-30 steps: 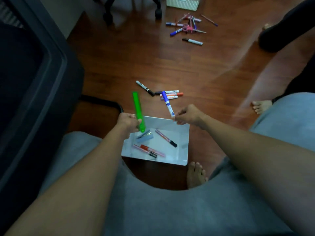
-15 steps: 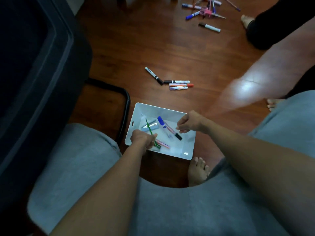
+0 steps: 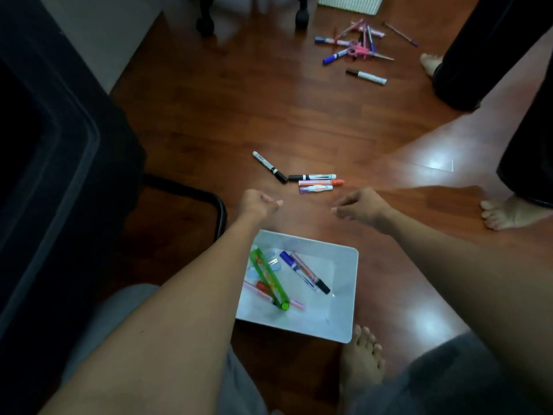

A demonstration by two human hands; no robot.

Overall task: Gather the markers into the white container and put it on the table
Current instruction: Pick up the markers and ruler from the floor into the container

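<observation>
The white container (image 3: pixel 344 298) sits on the wooden floor between my knees. Inside lie a green marker (image 3: pixel 269 280), a blue-capped marker (image 3: pixel 291 262), a black-tipped one (image 3: pixel 311 275) and a red one (image 3: pixel 263 287). My left hand (image 3: pixel 258 202) and my right hand (image 3: pixel 360 206) hover empty past the container's far rim, fingers loosely curled. Just beyond them lie a black-capped marker (image 3: pixel 269 167), another black one (image 3: pixel 312 177), an orange one (image 3: pixel 321 183) and a purple one (image 3: pixel 315 189). A farther heap of markers (image 3: pixel 354 44) lies near the top, with a lone black marker (image 3: pixel 366 76).
A dark chair (image 3: pixel 54 163) with a black frame bar (image 3: pixel 191 193) stands at the left. Another person's bare feet (image 3: pixel 514 212) and dark trouser legs (image 3: pixel 484 55) are at the right. My own foot (image 3: pixel 360 357) rests beside the container. A white basket (image 3: pixel 348 3) and chair castors (image 3: pixel 205 25) are at the far edge.
Both hands dropped the green and blue markers into the container, then drew out empty and reached forward toward the four markers on the floor.
</observation>
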